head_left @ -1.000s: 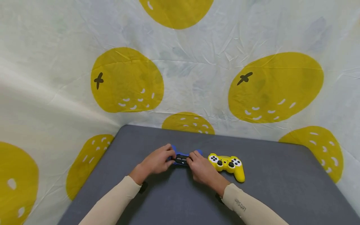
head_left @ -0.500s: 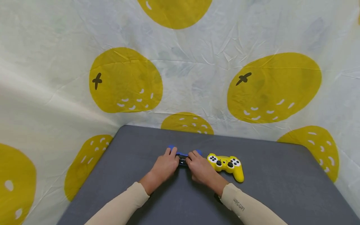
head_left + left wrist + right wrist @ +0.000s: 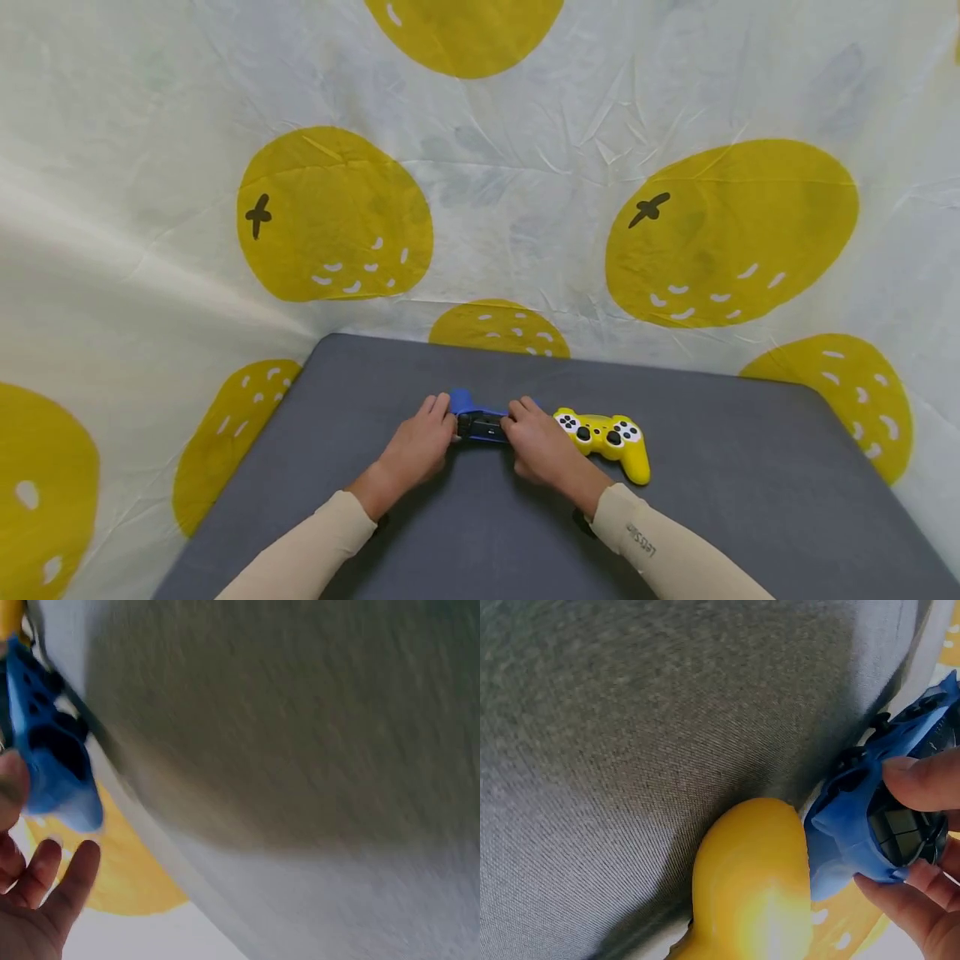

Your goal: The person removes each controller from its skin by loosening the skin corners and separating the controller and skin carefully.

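A black game controller [image 3: 483,427] sits partly inside a blue silicone cover [image 3: 463,400] in the middle of the head view. At its left end, my left hand [image 3: 415,443] grips the covered controller; in the left wrist view the thumb meets the blue cover [image 3: 46,784] while other fingers stand off it. My right hand [image 3: 542,443] holds the other end. Its thumb presses near the black controller buttons [image 3: 900,831] in the right wrist view, with fingers at the edge of the blue cover [image 3: 847,829]. Holes show in the cover.
A yellow game controller [image 3: 615,446] with white button areas lies just right of my right hand. Everything rests on a dark grey cloth-topped table [image 3: 750,500]. Behind and to the left hangs a white curtain [image 3: 517,217] printed with yellow fruit.
My left hand first shifted right along the blue cover, then back left to the controller's end. More of the black controller and the cover's left grip show now. The right hand hardly moved.
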Action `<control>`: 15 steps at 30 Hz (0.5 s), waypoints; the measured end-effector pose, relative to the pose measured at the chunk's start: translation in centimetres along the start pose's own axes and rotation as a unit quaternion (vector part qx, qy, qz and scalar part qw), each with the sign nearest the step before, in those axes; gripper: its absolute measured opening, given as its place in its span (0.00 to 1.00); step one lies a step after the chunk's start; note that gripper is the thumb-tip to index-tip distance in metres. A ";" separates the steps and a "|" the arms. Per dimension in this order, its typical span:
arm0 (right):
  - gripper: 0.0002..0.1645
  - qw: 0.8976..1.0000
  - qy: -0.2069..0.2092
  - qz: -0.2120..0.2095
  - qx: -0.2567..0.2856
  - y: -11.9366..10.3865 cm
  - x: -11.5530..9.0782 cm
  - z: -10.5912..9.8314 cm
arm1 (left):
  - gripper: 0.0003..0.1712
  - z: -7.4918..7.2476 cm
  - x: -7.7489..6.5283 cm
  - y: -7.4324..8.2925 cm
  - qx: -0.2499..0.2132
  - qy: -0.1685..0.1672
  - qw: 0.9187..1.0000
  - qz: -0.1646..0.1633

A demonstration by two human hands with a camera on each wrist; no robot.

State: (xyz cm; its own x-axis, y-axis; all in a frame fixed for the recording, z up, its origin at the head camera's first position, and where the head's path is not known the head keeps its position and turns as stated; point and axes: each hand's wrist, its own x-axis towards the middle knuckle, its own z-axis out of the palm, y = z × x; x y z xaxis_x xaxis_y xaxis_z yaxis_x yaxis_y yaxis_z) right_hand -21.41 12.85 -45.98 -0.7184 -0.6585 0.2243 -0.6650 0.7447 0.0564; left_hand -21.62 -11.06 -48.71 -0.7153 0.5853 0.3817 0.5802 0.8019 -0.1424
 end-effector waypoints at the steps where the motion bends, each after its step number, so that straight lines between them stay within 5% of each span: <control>1: 0.15 1.000 0.002 -0.004 0.000 0.0 0.1 0.0 | 0.11 0.1 0.0 -0.3 -0.002 0.004 1.000 -0.002; 7: 0.13 1.000 -0.011 -0.007 0.005 -0.2 0.3 -0.3 | 0.12 0.7 0.0 -1.9 0.017 0.023 1.000 -0.008; 11: 0.12 0.999 -0.030 0.007 0.026 -0.3 0.3 -0.5 | 0.11 0.7 0.2 -2.3 -0.004 -0.023 0.999 -0.033; 15: 0.12 0.999 -0.032 0.018 0.037 -0.3 0.4 -0.6 | 0.10 0.5 0.7 -2.5 -0.087 -0.066 0.992 -0.065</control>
State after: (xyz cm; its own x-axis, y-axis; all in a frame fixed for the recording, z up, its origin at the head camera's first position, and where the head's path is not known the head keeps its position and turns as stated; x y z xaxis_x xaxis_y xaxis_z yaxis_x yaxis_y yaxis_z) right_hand -21.38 12.48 -45.37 -0.7527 -0.6381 0.1622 -0.6493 0.7602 -0.0225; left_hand -23.79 -12.60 -48.55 -0.8261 0.4987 0.2626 0.5305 0.8453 0.0638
